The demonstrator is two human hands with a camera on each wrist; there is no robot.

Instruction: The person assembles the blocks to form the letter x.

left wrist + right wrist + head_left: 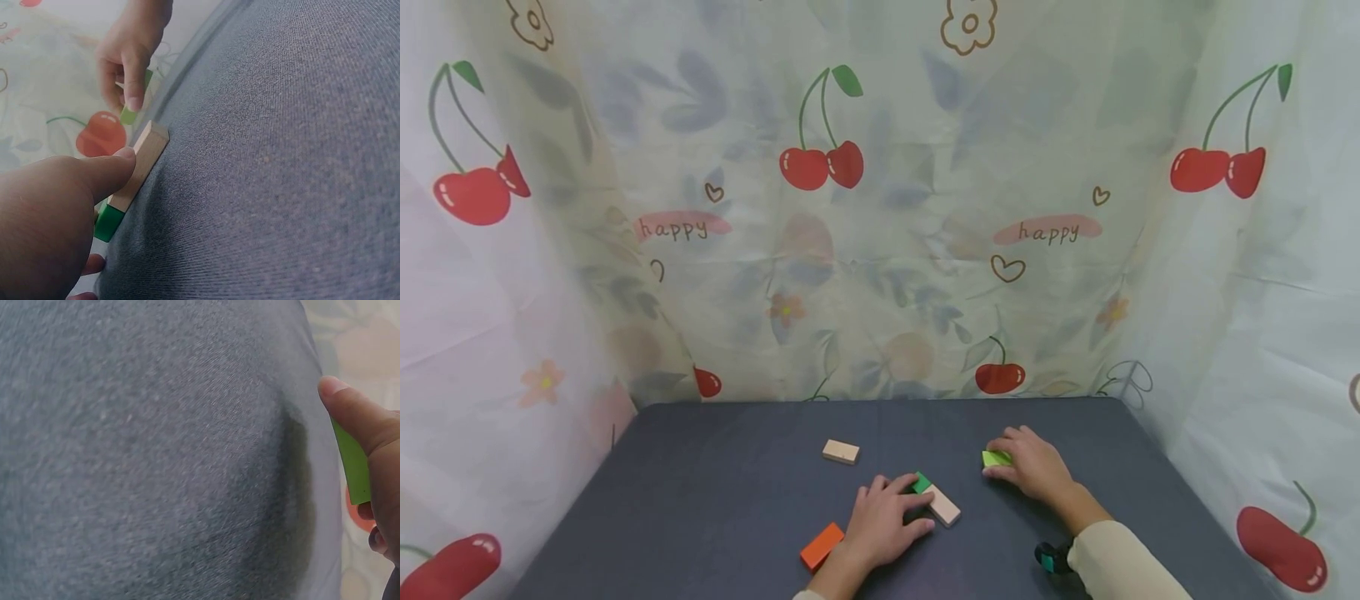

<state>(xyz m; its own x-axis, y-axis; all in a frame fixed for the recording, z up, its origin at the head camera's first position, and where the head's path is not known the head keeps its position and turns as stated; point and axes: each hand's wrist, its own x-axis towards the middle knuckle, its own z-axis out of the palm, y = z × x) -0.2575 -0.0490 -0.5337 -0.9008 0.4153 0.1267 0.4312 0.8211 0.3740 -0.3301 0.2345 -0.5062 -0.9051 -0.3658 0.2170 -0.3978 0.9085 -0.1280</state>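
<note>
On the dark grey table (700,500), my left hand (883,521) rests over a dark green block (921,482) and a pale wooden block (943,506). Its thumb (103,172) presses the side of the wooden block (140,165), with the green block (109,223) just behind it. Further right, my right hand (1028,463) pinches a light green block (996,457) at table level. In the right wrist view the thumb (353,412) lies against the light green block (351,462). The left wrist view also shows that hand (128,56) on the light green block (132,112).
A second pale wooden block (840,451) lies alone toward the back middle. An orange block (822,546) sits just left of my left wrist. Cherry-print curtains (880,208) wall the table on three sides. A small black and teal device (1051,557) sits under the right sleeve.
</note>
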